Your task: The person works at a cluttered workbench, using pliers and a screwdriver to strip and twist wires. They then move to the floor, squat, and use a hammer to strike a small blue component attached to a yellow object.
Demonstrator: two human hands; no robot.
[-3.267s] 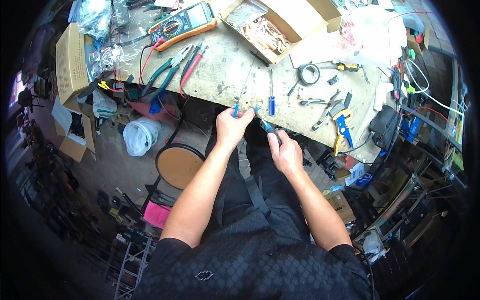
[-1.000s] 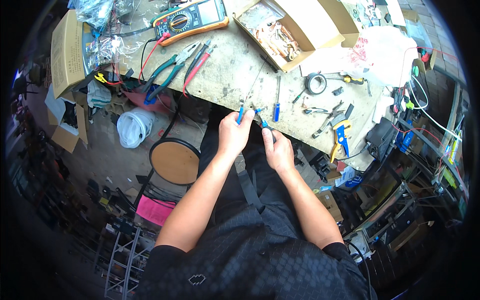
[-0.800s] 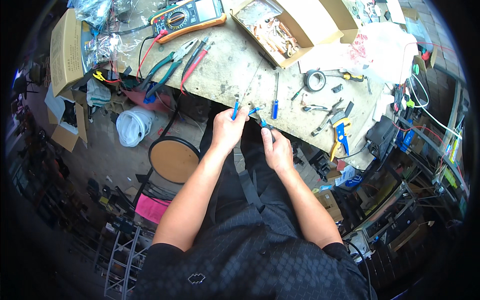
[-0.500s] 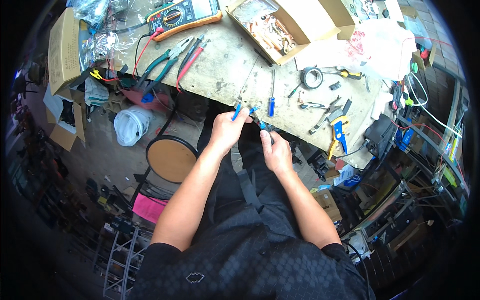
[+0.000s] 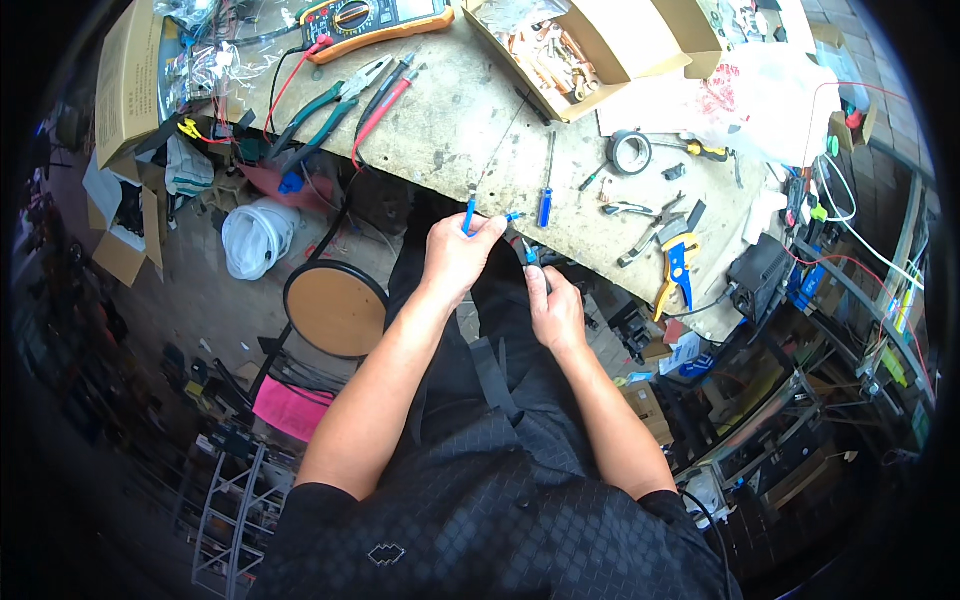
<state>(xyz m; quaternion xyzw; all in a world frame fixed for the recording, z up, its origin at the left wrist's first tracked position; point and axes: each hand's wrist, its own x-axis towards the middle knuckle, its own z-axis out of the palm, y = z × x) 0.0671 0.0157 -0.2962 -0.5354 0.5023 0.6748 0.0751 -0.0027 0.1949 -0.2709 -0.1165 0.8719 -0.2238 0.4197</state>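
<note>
My left hand (image 5: 455, 255) is closed on a short piece of blue wire (image 5: 469, 217), whose one end points up past the thumb side. Its other end, or a second blue piece (image 5: 514, 216), sticks out at the fingertips. In my right hand (image 5: 558, 308), a pair of small pliers (image 5: 530, 256) with blue and dark parts is gripped, its jaws pointing up. A small gap separates the pliers from the blue end. Both hands are just off the front edge of the workbench (image 5: 440, 130). Close by on the bench lies a blue-handled screwdriver (image 5: 545, 207).
Larger pliers (image 5: 330, 108), red and black test probes (image 5: 385, 110) and a multimeter (image 5: 375, 25) lie to the left. A carton of copper-coloured parts (image 5: 555, 65) sits behind. To the right are black tape (image 5: 629, 152) and a yellow-blue wire stripper (image 5: 679, 270). A round stool (image 5: 335, 308) stands below left.
The pliers in my right hand have come away from the blue end at my left fingertips and moved slightly down. The whole view has shifted a little.
</note>
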